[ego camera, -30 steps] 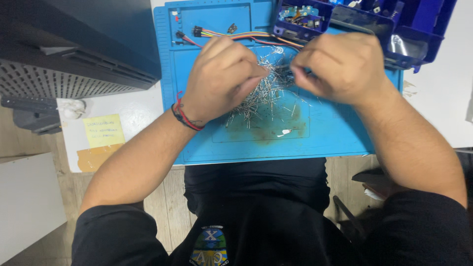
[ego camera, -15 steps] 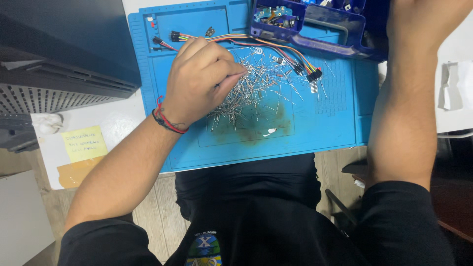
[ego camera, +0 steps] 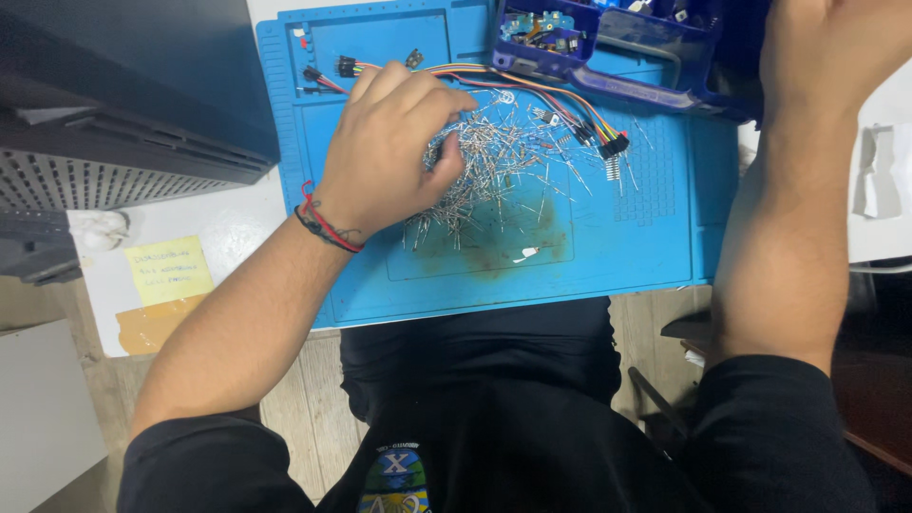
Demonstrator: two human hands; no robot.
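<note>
On the blue work mat (ego camera: 646,237), our left hand (ego camera: 385,152) pinches loosely into the resistor pile (ego camera: 494,171) at mat centre, right hand (ego camera: 826,52) up at the far-right corner, grip unclear; careless sweeping could scatter parts off the near edge.

Left hand (ego camera: 385,152) is resting in a pile of tiny resistors (ego camera: 503,166) on the blue mat (ego camera: 646,237), right hand (ego camera: 831,47) up by the blue organizer box (ego camera: 655,57).
</note>
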